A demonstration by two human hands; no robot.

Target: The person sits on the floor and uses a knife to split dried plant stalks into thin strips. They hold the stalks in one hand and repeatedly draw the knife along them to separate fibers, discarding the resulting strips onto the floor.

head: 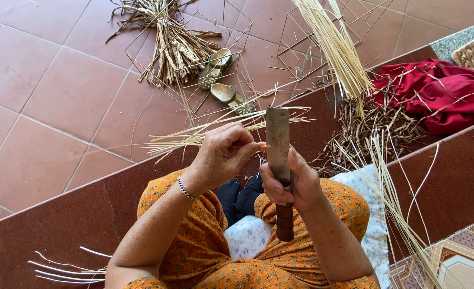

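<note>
- Reddish-brown floor tiles (60, 101) fill the upper left of the view, and a darker red polished step (49, 230) runs across the lower part, where the person is seated in orange flowered clothing.
- A flat, rectangular, dull grey metal blade with a brown ribbed wooden handle (278, 155) is held upright in the middle of the view; its long axis runs nearly vertical, with the squared tip pointing away from the person and the handle towards the lap.
- The handle is wrapped by the right hand (293, 184), fingers curled tight, thumb laid along the blade.
- A thin pale straw-coloured strip (221, 131) is pinched between the narrowly closed fingertips of the left hand (223, 155); its near end touches the blade's left edge, and its length runs out leftward, roughly horizontal.
- A silver chain bracelet (186, 188) is worn on the left wrist.
- A bundle of dry brown reeds (170, 43) and a pair of tan sandals (221, 77) lie on the tiles.
- Pale split strips (338, 48) fan out at upper right, beside a crumpled red cloth (440, 93).
</note>
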